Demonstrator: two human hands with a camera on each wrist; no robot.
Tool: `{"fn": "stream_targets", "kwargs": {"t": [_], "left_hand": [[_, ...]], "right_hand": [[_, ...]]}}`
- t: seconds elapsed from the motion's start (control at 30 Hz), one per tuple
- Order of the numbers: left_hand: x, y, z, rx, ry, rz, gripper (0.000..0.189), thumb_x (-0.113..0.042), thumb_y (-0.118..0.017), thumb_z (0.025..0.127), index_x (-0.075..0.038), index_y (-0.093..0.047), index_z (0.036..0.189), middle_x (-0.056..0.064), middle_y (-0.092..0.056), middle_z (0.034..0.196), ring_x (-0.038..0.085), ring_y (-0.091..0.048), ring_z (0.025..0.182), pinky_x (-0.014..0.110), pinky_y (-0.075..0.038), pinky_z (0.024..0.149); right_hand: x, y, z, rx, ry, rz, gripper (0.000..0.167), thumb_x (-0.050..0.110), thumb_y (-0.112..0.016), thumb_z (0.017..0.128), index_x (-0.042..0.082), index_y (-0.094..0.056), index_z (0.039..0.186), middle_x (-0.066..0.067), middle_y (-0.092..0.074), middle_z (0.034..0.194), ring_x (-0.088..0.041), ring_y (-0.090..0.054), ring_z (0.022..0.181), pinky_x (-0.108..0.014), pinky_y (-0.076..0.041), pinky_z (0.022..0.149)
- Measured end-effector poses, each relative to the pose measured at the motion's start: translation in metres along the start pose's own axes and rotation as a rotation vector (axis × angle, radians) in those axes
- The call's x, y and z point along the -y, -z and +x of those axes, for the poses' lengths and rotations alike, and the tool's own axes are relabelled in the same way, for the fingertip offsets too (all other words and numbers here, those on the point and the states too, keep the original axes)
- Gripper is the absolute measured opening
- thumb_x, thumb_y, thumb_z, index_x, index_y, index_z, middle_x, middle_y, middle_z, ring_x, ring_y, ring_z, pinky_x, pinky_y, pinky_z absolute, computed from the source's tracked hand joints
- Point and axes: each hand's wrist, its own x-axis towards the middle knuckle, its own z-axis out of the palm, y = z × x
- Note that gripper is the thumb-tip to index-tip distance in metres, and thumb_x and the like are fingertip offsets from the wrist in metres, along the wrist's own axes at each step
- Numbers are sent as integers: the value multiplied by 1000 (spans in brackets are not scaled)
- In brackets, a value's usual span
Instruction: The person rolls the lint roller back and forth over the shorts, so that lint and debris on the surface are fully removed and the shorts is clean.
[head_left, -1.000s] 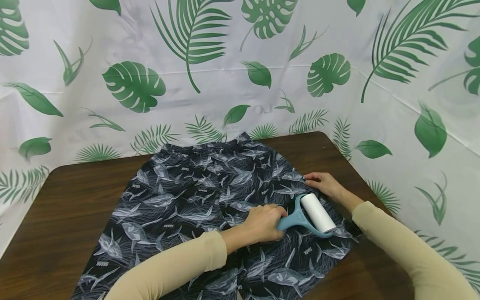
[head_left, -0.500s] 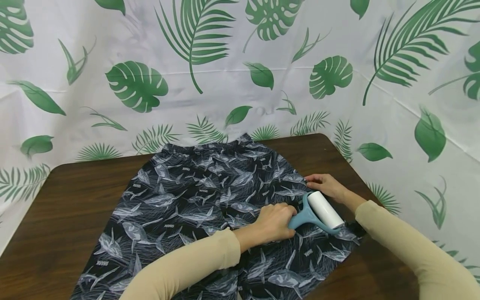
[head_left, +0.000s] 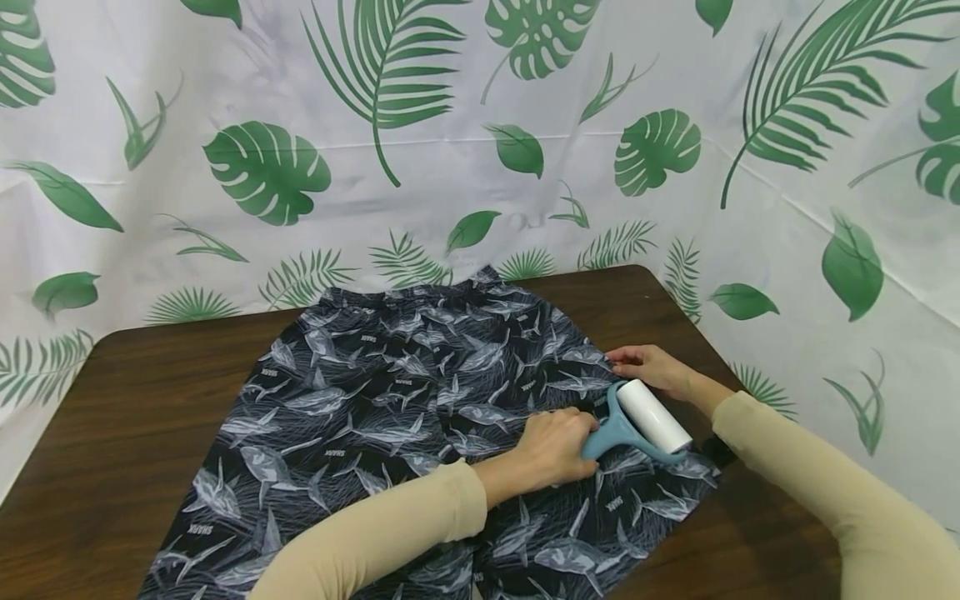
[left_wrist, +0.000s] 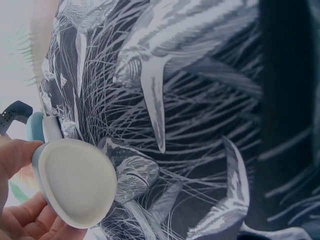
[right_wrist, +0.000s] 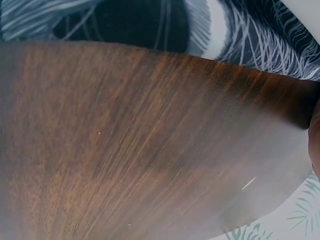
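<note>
Dark shorts with a grey shark print lie spread on the table, waistband toward the back. My left hand grips the blue handle of a lint roller. Its white roll lies over the right leg, near the outer edge. In the left wrist view, fingers and thumb curl round the handle's pale oval end. My right hand is at the outer edge of that leg, just beyond the roll, thumb and forefinger pinching the fabric. The right wrist view shows mostly table, with part of the hand at its right edge.
The brown wood-grain table shows on both sides of the shorts and has rounded back corners. A white curtain with green leaves hangs behind the table and along its right side.
The left hand has slid the lint roller to the right, toward the leg's outer edge, mostly in the first half second. The right hand stays at the fabric edge.
</note>
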Motion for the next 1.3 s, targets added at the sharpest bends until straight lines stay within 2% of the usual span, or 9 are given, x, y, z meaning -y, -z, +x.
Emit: {"fn": "stream_targets", "kwargs": {"t": [0.2, 0.5, 0.77, 1.07, 1.3], "left_hand": [[-3, -2, 0, 0, 3, -6, 44, -39, -76, 74, -22, -66, 113, -6, -65, 95, 9, -59, 74, 23, -41, 55], [-11, -5, 0, 1, -9, -23, 43, -40, -75, 75, -23, -66, 113, -7, -64, 94, 8, -57, 71, 22, -39, 52], [-13, -6, -2, 16, -19, -11, 45, -41, -76, 75, -23, -65, 114, -7, -64, 96, 7, -57, 72, 22, -39, 53], [-19, -8, -8, 11, -59, -19, 44, -41, -76, 74, -23, -65, 113, -8, -65, 100, 6, -56, 72, 21, -38, 53], [-25, -10, -13, 34, -82, -11, 46, -44, -76, 74, -25, -64, 114, -11, -64, 99, 3, -55, 71, 20, -39, 56]], "right_hand": [[-1, 1, 0, 20, 2, 16, 44, 17, -55, 96, -7, -47, 132, -23, -55, 120, -23, -53, 100, -26, -47, 79], [-1, 4, 2, 31, 12, -13, 44, 15, -56, 95, -6, -47, 133, -23, -54, 123, -28, -51, 107, -34, -44, 89], [1, 6, 1, 76, 21, 34, 43, 11, -53, 96, -8, -45, 133, -19, -54, 119, -20, -50, 102, -31, -44, 88], [0, 8, 2, 90, 7, 36, 43, 13, -53, 96, -6, -46, 133, -19, -55, 119, -25, -51, 105, -46, -41, 97], [-1, 8, 1, 81, 18, 24, 44, 13, -54, 95, -6, -45, 134, -20, -54, 121, -24, -51, 107, -47, -40, 99]]}}
